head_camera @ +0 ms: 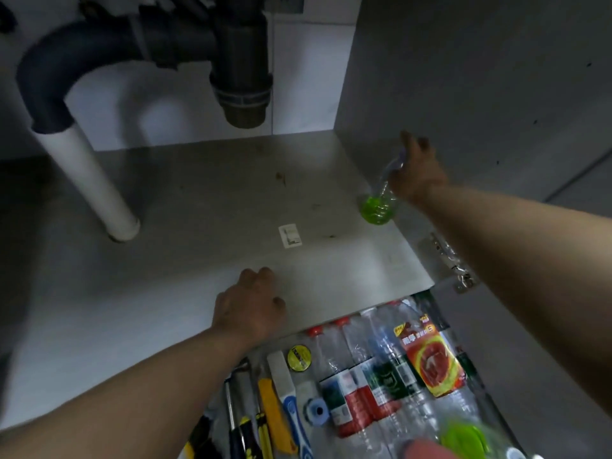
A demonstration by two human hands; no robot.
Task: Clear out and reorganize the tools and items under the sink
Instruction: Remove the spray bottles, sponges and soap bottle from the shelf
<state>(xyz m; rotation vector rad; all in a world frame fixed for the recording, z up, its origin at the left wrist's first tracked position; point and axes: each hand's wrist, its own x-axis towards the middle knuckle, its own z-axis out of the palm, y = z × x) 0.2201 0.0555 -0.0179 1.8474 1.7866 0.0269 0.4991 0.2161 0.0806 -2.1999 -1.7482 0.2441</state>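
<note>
Where the view is nearest, a row of things lies side by side in front of the cabinet: screwdrivers (244, 432) with yellow and black handles, a yellow utility knife (274, 414), a white tool with a blue handle (291, 405), a round yellow and black roll (299, 358), a small blue and white ring-shaped part (317, 410), and several clear plastic bottles (352, 389) with red caps and red or green labels. An orange-red packet (430, 359) lies across the bottles on the right, and a blurred green thing (463, 438) shows at the bottom edge; what it is cannot be told. Just beyond them, the left hand (251, 308) rests on the front edge of the grey metal cabinet floor (198, 200), its fingers loosely bent and holding nothing. Farther in, a small white label (290, 235) lies flat on the cabinet floor. To the right, a metal hinge (447, 260) sits on the cabinet's side. Past it, the right hand (417, 173) grips the upper part of a clear bottle of green liquid (379, 207), tilted and close to the right wall; whether its base touches the floor cannot be told. At the back, a white pipe (96, 180) slants down to the floor on the left, and a dark drain trap (241, 77) hangs above.
</note>
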